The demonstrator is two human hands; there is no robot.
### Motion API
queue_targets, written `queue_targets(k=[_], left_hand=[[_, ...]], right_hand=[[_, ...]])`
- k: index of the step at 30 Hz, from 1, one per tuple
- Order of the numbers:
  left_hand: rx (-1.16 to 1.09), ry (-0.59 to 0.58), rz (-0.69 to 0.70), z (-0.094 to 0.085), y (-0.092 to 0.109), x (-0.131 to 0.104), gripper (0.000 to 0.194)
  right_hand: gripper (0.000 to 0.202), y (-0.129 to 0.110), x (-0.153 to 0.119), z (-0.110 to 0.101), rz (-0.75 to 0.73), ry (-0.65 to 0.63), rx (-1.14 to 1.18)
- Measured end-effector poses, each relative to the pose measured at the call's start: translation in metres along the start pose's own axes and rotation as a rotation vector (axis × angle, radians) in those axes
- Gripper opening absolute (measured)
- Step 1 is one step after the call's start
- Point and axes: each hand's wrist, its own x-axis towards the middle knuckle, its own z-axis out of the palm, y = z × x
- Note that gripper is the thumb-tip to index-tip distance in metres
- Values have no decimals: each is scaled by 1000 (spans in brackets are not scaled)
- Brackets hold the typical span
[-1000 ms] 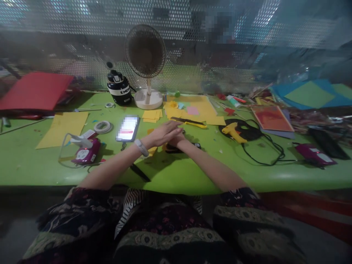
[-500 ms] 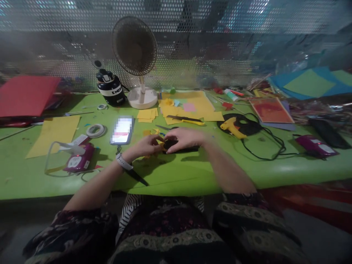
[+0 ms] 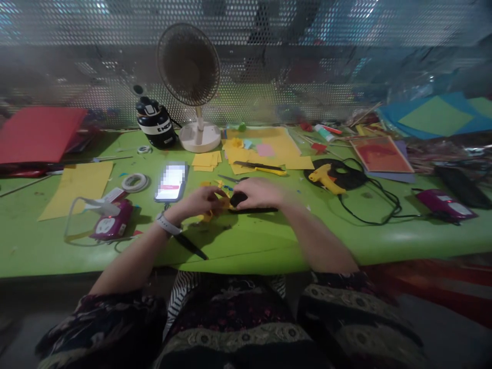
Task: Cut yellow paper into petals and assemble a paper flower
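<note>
My left hand point(image 3: 205, 201) is closed, its thumb and fingers pinching a small yellow paper piece point(image 3: 223, 203). My right hand point(image 3: 257, 193) curls around a dark, rounded object point(image 3: 239, 199), whose kind is too blurred to make out. The two hands almost meet over the table. Under my right hand lies a long black flat thing point(image 3: 261, 209), partly covered. Yellow scraps point(image 3: 206, 217) lie below my left fingers. Just beyond my hands, scissors point(image 3: 229, 179) show their blades, the handles mostly hidden by my right hand.
A lit phone point(image 3: 171, 182) lies to the left, near a tape roll point(image 3: 135, 182). Further back stand a fan point(image 3: 200, 137) and a black bottle point(image 3: 157, 128). A yellow cutter point(image 3: 269, 170) rests on papers. To the right, a yellow glue gun point(image 3: 326, 179) trails its cord.
My hands have drawn slightly apart, and my right hand has turned a little, showing more of the dark object. Other things on the table have stayed in place.
</note>
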Motion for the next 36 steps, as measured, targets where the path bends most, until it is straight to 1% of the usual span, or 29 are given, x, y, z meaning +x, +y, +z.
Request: queue_targets(k=[3,4,6,8,9,10,12,14,17,20,25,30,36], left_hand=[[-8,181,87,-20,5,-6,38],[-21,218,114,-24,6,-7,38],[-42,251,149,-26,8,-8,39],[-52,254,166,-23,8,-8,40],[-53,253,171,-21,9,-8,40],[-56,253,179,-19,9,-8,41],[-67,250,195,-16,9,-7,40],[-84,260,205,-14,9,-6,39],[-130,303,204,-13,8,-4,38],[-206,322,191,-12,5,-1,38],[-285,284,201,-11,2,2,38],[-288,270,215,-10,3,1,40],[-272,277,218,-11,2,1,40]], right_hand=[[24,4,0,-1,4,-3,45],[26,6,0,-2,10,6,68],[33,7,-1,-4,28,54,147],[41,8,-1,-5,43,127,275],[42,8,-1,-6,49,166,344],[40,8,0,-5,54,208,406],[26,7,3,-3,65,292,496],[15,6,8,1,72,346,581],[12,4,15,7,79,360,727],[9,4,18,11,73,385,777],[10,4,17,10,38,372,824],[9,1,15,7,51,328,889],[8,1,14,5,57,320,926]])
